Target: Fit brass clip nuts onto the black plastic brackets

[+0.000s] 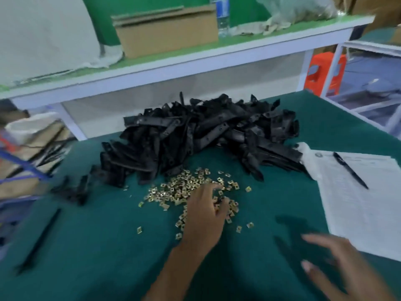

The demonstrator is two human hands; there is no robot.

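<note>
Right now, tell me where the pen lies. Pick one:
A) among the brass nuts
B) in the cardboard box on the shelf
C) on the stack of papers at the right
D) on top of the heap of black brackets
C: the pen lies aslant on the white stack of papers at the right of the green table, apart from the brass nuts and the heap of black brackets.

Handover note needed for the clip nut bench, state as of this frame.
Left hand: reaching into the scattered brass clip nuts on the green table mat; whether it holds one is hidden.
Right hand: open, hovering empty near the white paper sheets.
Black plastic brackets: heaped behind the nuts, a few loose at left.
Done: no fitted bracket visible.
Left: apparently the whole pile.
</note>
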